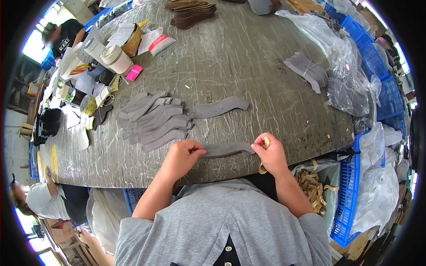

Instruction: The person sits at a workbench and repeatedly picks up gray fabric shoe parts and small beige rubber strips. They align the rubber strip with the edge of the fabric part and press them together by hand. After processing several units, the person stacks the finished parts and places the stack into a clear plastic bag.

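A curved grey strip (226, 149), like a cut leather or fabric piece, stretches between my hands near the table's front edge. My left hand (181, 156) pinches its left end between thumb and fingers. At the other end, my right hand (273, 156) is closed on the strip's tip. A thin pale tan band (266, 142) also shows in the right hand, and a curl of it hangs below. Just beyond lies a similar grey piece (221, 107) with a row of small holes. To its left is a loose heap of grey strips (155, 119).
A tied grey bundle (307, 71) and clear plastic bags (350, 95) lie at right. Brown pieces (191, 15) are stacked far back. White jars (116, 58) and tape crowd the left. Tan scraps (311, 190) fill a lined bin by a blue crate (348, 199). Other people are at left.
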